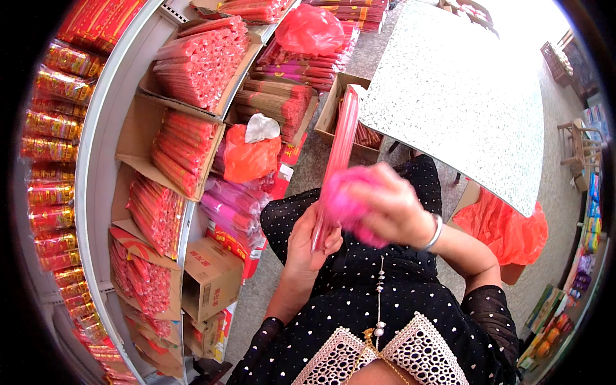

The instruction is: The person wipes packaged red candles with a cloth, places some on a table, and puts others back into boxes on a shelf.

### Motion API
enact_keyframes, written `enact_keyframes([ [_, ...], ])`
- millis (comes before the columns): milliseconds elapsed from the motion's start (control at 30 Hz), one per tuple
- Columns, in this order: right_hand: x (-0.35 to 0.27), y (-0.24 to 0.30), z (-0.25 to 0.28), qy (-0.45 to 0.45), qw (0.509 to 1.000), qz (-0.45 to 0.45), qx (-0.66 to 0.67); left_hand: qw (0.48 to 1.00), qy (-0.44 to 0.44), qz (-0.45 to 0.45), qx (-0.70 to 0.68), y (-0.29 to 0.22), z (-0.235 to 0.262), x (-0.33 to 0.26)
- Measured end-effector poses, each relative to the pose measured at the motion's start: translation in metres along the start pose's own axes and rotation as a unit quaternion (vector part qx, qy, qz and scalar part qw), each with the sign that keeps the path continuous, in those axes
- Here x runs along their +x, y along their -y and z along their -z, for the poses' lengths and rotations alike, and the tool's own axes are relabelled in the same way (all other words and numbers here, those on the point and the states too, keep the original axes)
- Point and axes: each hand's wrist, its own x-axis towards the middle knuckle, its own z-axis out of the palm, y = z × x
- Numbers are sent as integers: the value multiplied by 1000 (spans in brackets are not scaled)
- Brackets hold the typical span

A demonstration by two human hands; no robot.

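Observation:
My left hand (303,239) is closed around the lower end of a long, slim packet of red sticks (343,131) in shiny plastic. The packet stands tilted in front of my body, its far end reaching up toward the table corner. A bright pink cloth (350,199) is bunched in my right hand (391,208), pressed against or just over the packet's lower half. Motion blurs the cloth and the right fingers, and the part of the packet beneath them is hidden. A silver bangle (435,232) circles my right wrist.
A speckled white table (455,96) is ahead to the right. Under its near corner sits an open carton (327,114) with more red packets. Shelves with boxes of red stick bundles (202,64) line the left. A red plastic bag (504,224) lies at right.

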Motion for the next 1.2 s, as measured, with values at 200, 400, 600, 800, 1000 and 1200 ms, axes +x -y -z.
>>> enact_keyframes([
  [200,-4,17,-16,121,987,97,-46,971,-200,-71,110,13,-24,3],
  [400,31,-26,31,-35,986,-22,-160,993,-50,3,110,-5,-23,-6],
  [600,36,-46,59,-102,969,-129,-184,996,22,6,89,3,-4,3],
  [800,13,-15,20,11,996,-28,-87,991,-34,-14,129,-3,-9,4],
  [1000,-11,22,-22,177,982,58,1,982,-19,-96,162,-1,-8,8],
  [1200,-10,24,-27,197,977,79,10,982,-31,-78,169,1,-7,-1],
])
